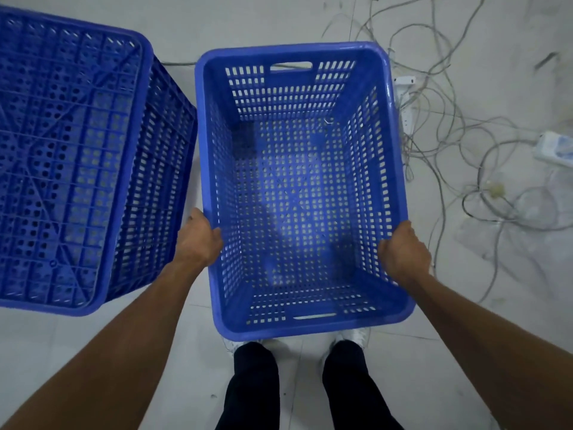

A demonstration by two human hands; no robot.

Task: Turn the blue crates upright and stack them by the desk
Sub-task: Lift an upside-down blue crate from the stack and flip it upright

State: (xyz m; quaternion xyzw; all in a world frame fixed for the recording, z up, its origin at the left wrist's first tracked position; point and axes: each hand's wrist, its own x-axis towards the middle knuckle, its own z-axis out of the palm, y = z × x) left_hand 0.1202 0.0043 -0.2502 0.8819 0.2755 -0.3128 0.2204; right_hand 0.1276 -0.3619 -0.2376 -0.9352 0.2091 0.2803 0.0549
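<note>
An upright blue perforated crate (pixel 302 54) with its open top facing me fills the middle of the head view, above my feet. My left hand (pixel 198 240) grips its left rim, fingers curled over the edge. On the right rim my right hand (pixel 403 252) holds on the same way. A second blue crate (pixel 68 156) stands upside down at the left, its ribbed bottom facing up, close beside the held crate. The desk is not in view.
A tangle of thin cables (pixel 465 125) spreads over the pale tiled floor at the right, with a white power strip (pixel 406 103) near the crate's far right corner and another white device (pixel 555 148) at the right edge. My legs (pixel 297 386) stand below.
</note>
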